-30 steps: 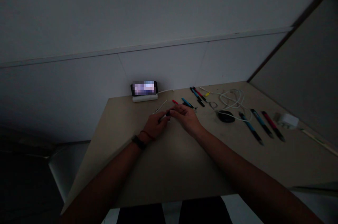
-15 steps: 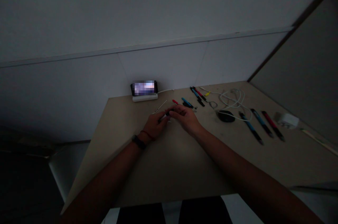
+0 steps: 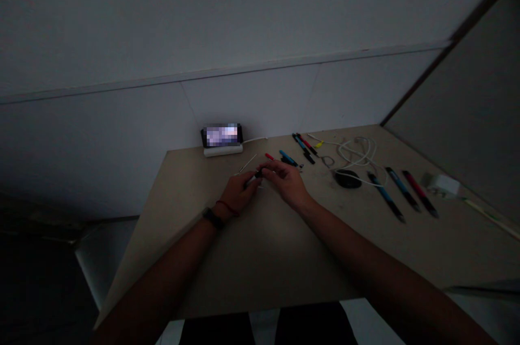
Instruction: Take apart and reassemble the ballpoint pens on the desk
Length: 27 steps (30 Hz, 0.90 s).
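My left hand [image 3: 239, 192] and my right hand [image 3: 287, 181] meet over the middle of the desk, fingers closed together on a small black pen part [image 3: 259, 174]. Most of that part is covered by the fingertips, so its full shape is hidden. Just beyond my left hand lies a thin pale stick, like a pen refill [image 3: 247, 163]. Behind my right hand are a red pen piece [image 3: 270, 156] and a blue pen barrel [image 3: 286, 156] with dark pieces beside it.
A phone [image 3: 221, 135] leans on a white base [image 3: 223, 150] by the wall. Rightward lie blue and red pens [image 3: 304, 145], a coiled white cable [image 3: 361, 153], a black mouse [image 3: 348, 179], several more pens [image 3: 402, 189] and a white adapter [image 3: 444, 186].
The fingers of my right hand have shifted slightly around the black part, which shows a little more now. Everything else on the desk stays as it was.
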### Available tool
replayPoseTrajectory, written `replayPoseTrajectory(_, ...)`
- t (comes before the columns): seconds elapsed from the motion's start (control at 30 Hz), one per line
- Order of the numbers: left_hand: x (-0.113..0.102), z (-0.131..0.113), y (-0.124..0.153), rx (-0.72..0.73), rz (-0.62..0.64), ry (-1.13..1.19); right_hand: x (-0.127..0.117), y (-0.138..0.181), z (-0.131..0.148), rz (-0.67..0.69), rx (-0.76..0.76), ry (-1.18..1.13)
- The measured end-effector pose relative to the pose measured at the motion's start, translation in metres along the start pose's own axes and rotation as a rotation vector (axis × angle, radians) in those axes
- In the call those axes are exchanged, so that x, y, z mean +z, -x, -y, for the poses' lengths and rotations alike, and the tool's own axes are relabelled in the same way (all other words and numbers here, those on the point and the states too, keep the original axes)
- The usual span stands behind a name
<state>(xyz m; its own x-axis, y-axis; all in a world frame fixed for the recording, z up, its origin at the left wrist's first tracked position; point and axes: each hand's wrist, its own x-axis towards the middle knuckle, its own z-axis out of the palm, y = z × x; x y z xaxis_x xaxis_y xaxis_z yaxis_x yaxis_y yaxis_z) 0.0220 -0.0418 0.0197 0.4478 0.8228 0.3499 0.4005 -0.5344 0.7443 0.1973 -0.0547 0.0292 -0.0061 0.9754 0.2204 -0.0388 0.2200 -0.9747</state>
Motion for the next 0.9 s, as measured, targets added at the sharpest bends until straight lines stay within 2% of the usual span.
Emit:
replayPoseTrajectory(0.13, 0.0001, -0.0007, -0.0004, 0.011, 0.005, 0.011, -0.0004, -0.0025, -0.0046, -0.081, 0.015, 0.070)
replayPoseTrajectory(0.47, 0.0015, 0.0027, -0.0001, 0.018, -0.007, -0.002, 0.0013, 0.0015, 0.0041, -0.001, -0.053, 0.058)
replayPoseTrajectory(0.7, -0.0003, -0.0005, -0.0004, 0.011, 0.030, -0.002, -0.0013, -0.0005, -0.0025, -0.082, -0.013, 0.126)
replayPoseTrajectory(0.9, 0.0000, 0.0019, 0.0001, 0.012, 0.015, 0.019, 0.0002, 0.0011, -0.0002, -0.032, -0.032, 0.068)
